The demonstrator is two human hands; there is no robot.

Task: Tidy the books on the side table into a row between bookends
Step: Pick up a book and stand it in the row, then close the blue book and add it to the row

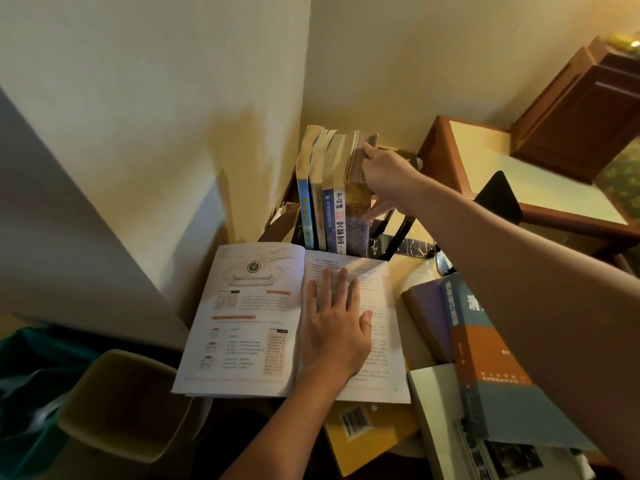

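Ideally the rightmost upright book (358, 220), gripped by the right hand (388, 178), is pressed flush (left hand (337, 327) flat on open textbook (242, 323)).

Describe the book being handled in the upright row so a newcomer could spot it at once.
In the wall corner, behind the open book, stands a row of upright books. The handled book is at its right end, gripped near the top by the right hand. Unlike its blue and white-spined neighbours, its spine is tan above and mottled purple below.
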